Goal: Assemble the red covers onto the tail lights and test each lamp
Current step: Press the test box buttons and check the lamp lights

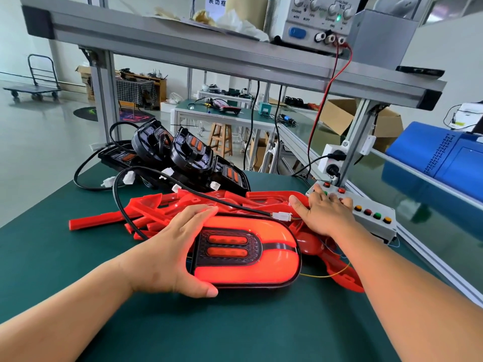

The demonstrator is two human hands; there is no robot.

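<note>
Gripping the left end of the lamp (248, 257) with the left hand (167, 253), thumb on the near edge, fingers (201, 212) over the far edge. Resting the right hand (325, 214) flat on the button box (380, 227), fingers spread. Lit red on the bench (65, 257) between both hands, against loose covers (156, 212); beyond, black housings (188, 152).

- I see a pale, glossy floor (39, 137) stretching away on the left, with a soft sheen of light on it.
- A flat platform trolley (35, 83) stands out there, near the white wall (15, 35).
- A dark round mat (86, 113) lies further in.
- Behind it is a wooden bench (138, 87) draped in checked cloth.
- Mid-room there is a green-topped table (183, 111), with a wooden stool (222, 139) at its front edge.
- An open cardboard box (345, 114) sits on the right.
- An aluminium shelf (209, 53) spans my view overhead.
</note>
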